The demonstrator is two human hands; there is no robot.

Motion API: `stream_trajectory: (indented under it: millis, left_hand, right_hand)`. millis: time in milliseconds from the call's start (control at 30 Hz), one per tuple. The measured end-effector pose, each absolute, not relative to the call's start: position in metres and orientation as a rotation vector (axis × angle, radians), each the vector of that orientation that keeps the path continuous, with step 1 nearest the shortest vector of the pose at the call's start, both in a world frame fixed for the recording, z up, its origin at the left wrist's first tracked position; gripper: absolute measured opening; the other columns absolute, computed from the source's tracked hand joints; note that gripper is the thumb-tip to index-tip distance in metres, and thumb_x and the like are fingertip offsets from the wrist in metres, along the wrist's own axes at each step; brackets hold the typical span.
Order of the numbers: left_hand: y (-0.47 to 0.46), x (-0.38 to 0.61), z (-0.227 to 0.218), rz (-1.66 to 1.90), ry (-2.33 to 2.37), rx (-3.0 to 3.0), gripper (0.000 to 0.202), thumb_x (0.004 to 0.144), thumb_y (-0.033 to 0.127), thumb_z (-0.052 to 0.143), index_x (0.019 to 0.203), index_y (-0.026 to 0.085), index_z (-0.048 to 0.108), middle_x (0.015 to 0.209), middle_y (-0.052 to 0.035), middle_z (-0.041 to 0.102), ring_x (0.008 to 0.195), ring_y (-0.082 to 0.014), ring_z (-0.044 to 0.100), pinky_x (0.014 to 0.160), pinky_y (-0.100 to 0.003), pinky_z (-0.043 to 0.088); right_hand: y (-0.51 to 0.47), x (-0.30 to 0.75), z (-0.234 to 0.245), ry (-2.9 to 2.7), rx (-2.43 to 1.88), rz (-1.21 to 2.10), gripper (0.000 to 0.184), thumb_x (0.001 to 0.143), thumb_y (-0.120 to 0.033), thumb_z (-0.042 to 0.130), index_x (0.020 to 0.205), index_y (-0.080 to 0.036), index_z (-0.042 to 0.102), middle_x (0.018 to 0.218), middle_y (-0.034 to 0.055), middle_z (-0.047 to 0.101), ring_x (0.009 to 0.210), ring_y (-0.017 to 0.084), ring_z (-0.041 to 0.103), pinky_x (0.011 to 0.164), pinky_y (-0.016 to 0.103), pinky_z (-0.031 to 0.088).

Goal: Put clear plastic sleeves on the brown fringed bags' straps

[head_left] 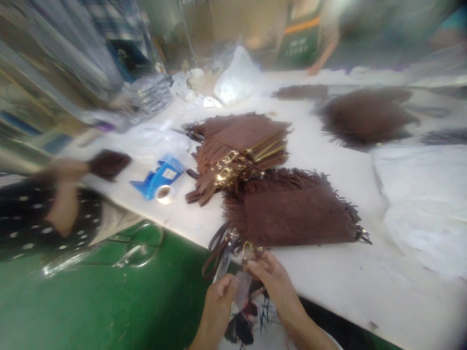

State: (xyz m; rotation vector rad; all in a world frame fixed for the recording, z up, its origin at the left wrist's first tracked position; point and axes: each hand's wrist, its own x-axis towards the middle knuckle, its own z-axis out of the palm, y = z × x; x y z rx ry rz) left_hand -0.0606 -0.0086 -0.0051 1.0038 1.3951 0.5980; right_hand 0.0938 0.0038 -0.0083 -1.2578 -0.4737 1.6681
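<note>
At the table's near edge, my left hand (pixel 219 296) is closed in a pinch on a small clear plastic piece (pixel 242 287). My right hand (pixel 275 282) is also closed, its fingertips at a gold metal clasp (pixel 248 250) on the strap end of a dark brown fringed bag (pixel 299 214). Blur hides exactly how the fingers meet the clasp. The bag lies flat, with a looped brown strap (pixel 215 253) hanging off the table edge on its left. Just beyond it is a stack of lighter brown fringed bags (pixel 244 133) with gold chains and clasps.
A blue tape dispenser (pixel 158 177) and a tape roll (pixel 164 194) lie left of the bags. White plastic sheeting (pixel 426 204) covers the right side. More brown fringed pieces (pixel 368 116) lie farther back. A co-worker's arm (pixel 65 204) reaches over the left edge; another person stands behind.
</note>
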Motion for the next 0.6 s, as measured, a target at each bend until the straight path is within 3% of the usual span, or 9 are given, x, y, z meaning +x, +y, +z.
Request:
stream_trajectory:
  millis: [167, 367, 600]
  left_hand:
    - [-0.008, -0.052, -0.007, 0.633, 1.362, 0.922, 0.047, 0.077, 0.062, 0.058, 0.072, 0.016, 0.066, 0.061, -0.0015, 0.06, 0.057, -0.0155, 0.051, 0.055, -0.024, 0.04]
    - [-0.011, -0.036, -0.022, 0.641, 1.273, 0.747, 0.052, 0.072, 0.065, 0.063, 0.079, 0.014, 0.07, 0.067, -0.0077, 0.068, 0.057, -0.017, 0.058, 0.054, -0.026, 0.044]
    - [-0.007, -0.018, -0.024, 0.684, 1.25, 0.568, 0.057, 0.066, 0.065, 0.068, 0.086, 0.012, 0.07, 0.061, -0.0057, 0.065, 0.054, -0.0161, 0.058, 0.059, -0.029, 0.049]
  right_hand:
    - [0.002, 0.095, -0.011, -0.471, -1.256, 1.732, 0.04, 0.068, -0.05, 0.076, 0.087, -0.019, 0.058, 0.074, 0.001, 0.068, 0.057, 0.016, 0.061, 0.049, 0.025, 0.045]
    - [0.003, 0.1, -0.012, -0.549, -1.326, 1.696, 0.043, 0.066, -0.053, 0.076, 0.087, -0.018, 0.061, 0.075, 0.0014, 0.068, 0.062, 0.015, 0.06, 0.05, 0.022, 0.042]
    - [-0.01, 0.117, -0.008, -0.753, -1.324, 1.606, 0.039, 0.081, -0.059, 0.057, 0.089, -0.021, 0.059, 0.074, 0.0003, 0.066, 0.069, 0.019, 0.063, 0.061, 0.028, 0.049]
